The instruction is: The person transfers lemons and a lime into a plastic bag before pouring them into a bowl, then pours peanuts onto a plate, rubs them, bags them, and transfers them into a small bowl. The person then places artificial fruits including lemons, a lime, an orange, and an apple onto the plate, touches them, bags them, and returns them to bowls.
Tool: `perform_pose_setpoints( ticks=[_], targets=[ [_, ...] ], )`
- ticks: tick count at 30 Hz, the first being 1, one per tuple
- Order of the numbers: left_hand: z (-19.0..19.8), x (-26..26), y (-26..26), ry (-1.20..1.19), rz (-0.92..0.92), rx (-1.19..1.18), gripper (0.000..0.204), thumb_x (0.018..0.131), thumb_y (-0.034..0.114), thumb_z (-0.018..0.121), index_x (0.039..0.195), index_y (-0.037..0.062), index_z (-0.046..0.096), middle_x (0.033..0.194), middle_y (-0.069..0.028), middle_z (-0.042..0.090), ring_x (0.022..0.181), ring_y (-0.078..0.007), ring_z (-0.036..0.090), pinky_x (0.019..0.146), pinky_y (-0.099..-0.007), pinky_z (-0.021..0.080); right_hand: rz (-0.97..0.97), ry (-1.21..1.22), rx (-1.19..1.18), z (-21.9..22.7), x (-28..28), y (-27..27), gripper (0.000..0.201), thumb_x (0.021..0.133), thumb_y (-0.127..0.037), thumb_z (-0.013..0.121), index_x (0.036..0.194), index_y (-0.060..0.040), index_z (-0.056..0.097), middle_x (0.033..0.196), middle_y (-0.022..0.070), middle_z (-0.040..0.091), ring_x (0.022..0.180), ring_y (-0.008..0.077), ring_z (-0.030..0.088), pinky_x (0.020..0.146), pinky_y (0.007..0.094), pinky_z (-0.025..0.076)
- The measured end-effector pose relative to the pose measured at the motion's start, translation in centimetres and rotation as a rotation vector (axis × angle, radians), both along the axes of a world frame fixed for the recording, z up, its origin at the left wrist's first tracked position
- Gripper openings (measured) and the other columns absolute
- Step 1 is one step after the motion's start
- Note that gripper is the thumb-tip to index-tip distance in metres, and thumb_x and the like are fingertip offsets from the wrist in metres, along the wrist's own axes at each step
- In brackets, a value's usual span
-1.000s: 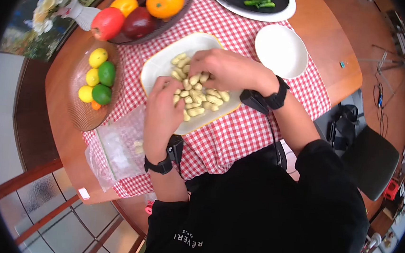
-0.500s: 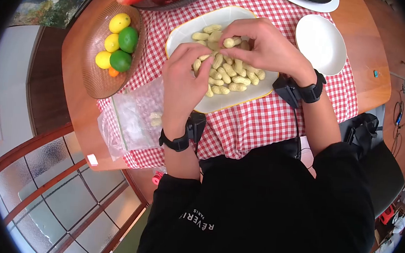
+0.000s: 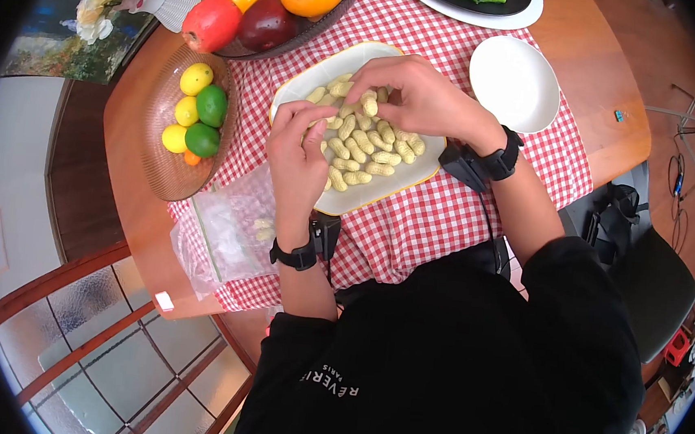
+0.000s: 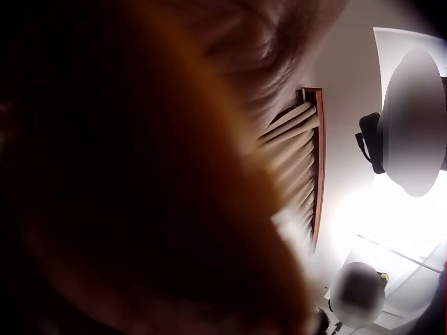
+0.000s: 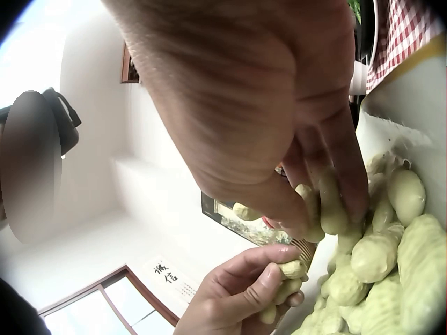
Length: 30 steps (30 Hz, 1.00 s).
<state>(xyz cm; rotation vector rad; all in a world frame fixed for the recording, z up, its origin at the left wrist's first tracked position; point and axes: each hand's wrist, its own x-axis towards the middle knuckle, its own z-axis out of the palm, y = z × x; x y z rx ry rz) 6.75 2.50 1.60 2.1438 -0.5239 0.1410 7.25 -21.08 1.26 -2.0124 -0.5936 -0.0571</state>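
Note:
A white tray with a yellow rim [image 3: 294, 90] holds a pile of pale peanuts [image 3: 361, 146]. Above its far part, the right hand [image 3: 422, 99] holds peanuts between thumb and fingers; the right wrist view shows this hand [image 5: 258, 105] gripping several peanuts [image 5: 332, 204] over the pile. The left hand [image 3: 299, 154] is over the tray's left side; in the right wrist view its thumb and fingers [image 5: 237, 296] pinch a few peanuts [image 5: 290, 279]. Dark blur fills much of the left wrist view, and what that hand holds is hidden there.
A clear plastic bag [image 3: 232, 236] lies left of the tray. Lemons and limes fill an oval dish [image 3: 156, 157] farther left, with a large fruit bowl [image 3: 283, 47] behind. An empty white bowl [image 3: 515, 85] and a black plate with green vegetables [image 3: 518, 3] stand at the right.
Both hands have risen from among the peanuts, each with peanuts in its fingers. The head view has shifted, then swung partly back.

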Motion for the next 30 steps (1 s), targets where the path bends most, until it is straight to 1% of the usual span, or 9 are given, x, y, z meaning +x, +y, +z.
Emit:
perform_pose_setpoints(
  ticks=[5, 9, 12, 14, 15, 21, 23, 27, 30],
  targets=[
    [0.4, 0.0, -0.3, 0.027, 0.047, -0.010, 0.018, 0.094, -0.002, 0.068, 0.109, 0.0009, 0.078, 0.104, -0.0137, 0.071, 0.101, -0.0287, 0.069, 0.093, -0.0366, 0.052, -0.005, 0.078, 0.031, 0.2, 0.1, 0.1, 0.034, 0.084, 0.008, 0.073, 0.113, -0.0088, 0.079, 0.111, 0.0073, 0.076, 0.098, 0.0252, 0.073, 0.080, 0.0350, 0.062],
    [0.3, -0.2, -0.2, 0.010, 0.034, -0.009, 0.016, 0.094, 0.001, 0.070, 0.108, 0.0000, 0.078, 0.101, -0.0140, 0.073, 0.097, -0.0286, 0.070, 0.091, -0.0367, 0.053, 0.007, 0.024, -0.021, 0.1, 0.2, -0.1, 0.034, 0.085, 0.007, 0.074, 0.115, -0.0091, 0.078, 0.112, 0.0073, 0.076, 0.098, 0.0240, 0.073, 0.080, 0.0340, 0.063],
    [0.2, -0.1, -0.4, 0.007, 0.057, -0.034, 0.015, 0.094, 0.002, 0.071, 0.107, -0.0006, 0.078, 0.098, -0.0145, 0.075, 0.093, -0.0281, 0.072, 0.088, -0.0364, 0.054, 0.008, -0.037, -0.006, -0.1, 0.4, -0.1, 0.028, 0.088, 0.000, 0.078, 0.115, -0.0080, 0.078, 0.112, 0.0072, 0.076, 0.095, 0.0218, 0.074, 0.076, 0.0328, 0.063],
    [0.2, -0.2, -0.2, -0.030, 0.052, 0.011, 0.013, 0.093, 0.003, 0.073, 0.105, -0.0011, 0.078, 0.097, -0.0153, 0.076, 0.091, -0.0279, 0.073, 0.087, -0.0358, 0.054, -0.032, -0.084, 0.061, 0.2, 0.2, 0.1, 0.019, 0.090, -0.011, 0.079, 0.108, -0.0054, 0.079, 0.097, 0.0118, 0.075, 0.082, 0.0239, 0.071, 0.075, 0.0372, 0.059],
    [0.1, -0.2, -0.1, -0.025, 0.055, 0.013, 0.013, 0.093, 0.003, 0.073, 0.105, -0.0011, 0.078, 0.097, -0.0153, 0.076, 0.091, -0.0279, 0.073, 0.087, -0.0358, 0.054, -0.034, -0.063, 0.053, 0.3, 0.2, 0.1, 0.021, 0.092, -0.020, 0.081, 0.107, -0.0054, 0.079, 0.096, 0.0115, 0.075, 0.080, 0.0231, 0.070, 0.075, 0.0363, 0.059],
    [0.3, -0.4, -0.5, -0.028, 0.049, 0.036, 0.015, 0.088, 0.002, 0.079, 0.103, -0.0010, 0.078, 0.097, -0.0161, 0.076, 0.092, -0.0298, 0.073, 0.088, -0.0370, 0.054, -0.050, -0.074, 0.011, 0.6, 0.1, 0.0, 0.026, 0.095, -0.027, 0.080, 0.105, -0.0037, 0.079, 0.094, 0.0107, 0.075, 0.079, 0.0228, 0.070, 0.074, 0.0351, 0.059],
    [0.1, -0.4, -0.5, -0.104, 0.002, 0.050, 0.014, 0.086, 0.003, 0.079, 0.100, -0.0012, 0.077, 0.098, -0.0160, 0.075, 0.096, -0.0345, 0.070, 0.086, -0.0418, 0.055, -0.045, -0.056, 0.041, 0.6, 0.1, 0.1, 0.025, 0.094, -0.026, 0.080, 0.104, -0.0032, 0.079, 0.093, 0.0108, 0.075, 0.078, 0.0227, 0.070, 0.072, 0.0345, 0.059],
    [0.0, -0.4, -0.6, -0.116, 0.027, 0.025, 0.015, 0.085, 0.003, 0.079, 0.100, 0.0002, 0.076, 0.099, -0.0140, 0.075, 0.101, -0.0325, 0.069, 0.090, -0.0415, 0.053, -0.012, -0.021, 0.114, 0.6, 0.1, 0.9, 0.022, 0.093, -0.022, 0.081, 0.102, -0.0024, 0.079, 0.087, 0.0111, 0.075, 0.074, 0.0220, 0.070, 0.065, 0.0333, 0.056],
    [0.0, -0.5, -0.6, -0.131, 0.043, 0.079, 0.017, 0.084, 0.002, 0.080, 0.100, 0.0003, 0.076, 0.102, -0.0133, 0.076, 0.102, -0.0313, 0.071, 0.096, -0.0407, 0.051, -0.006, -0.009, 0.095, 0.8, -0.2, 1.4, 0.018, 0.093, -0.019, 0.080, 0.099, -0.0026, 0.079, 0.081, 0.0111, 0.074, 0.070, 0.0215, 0.070, 0.064, 0.0329, 0.055]
  ],
)
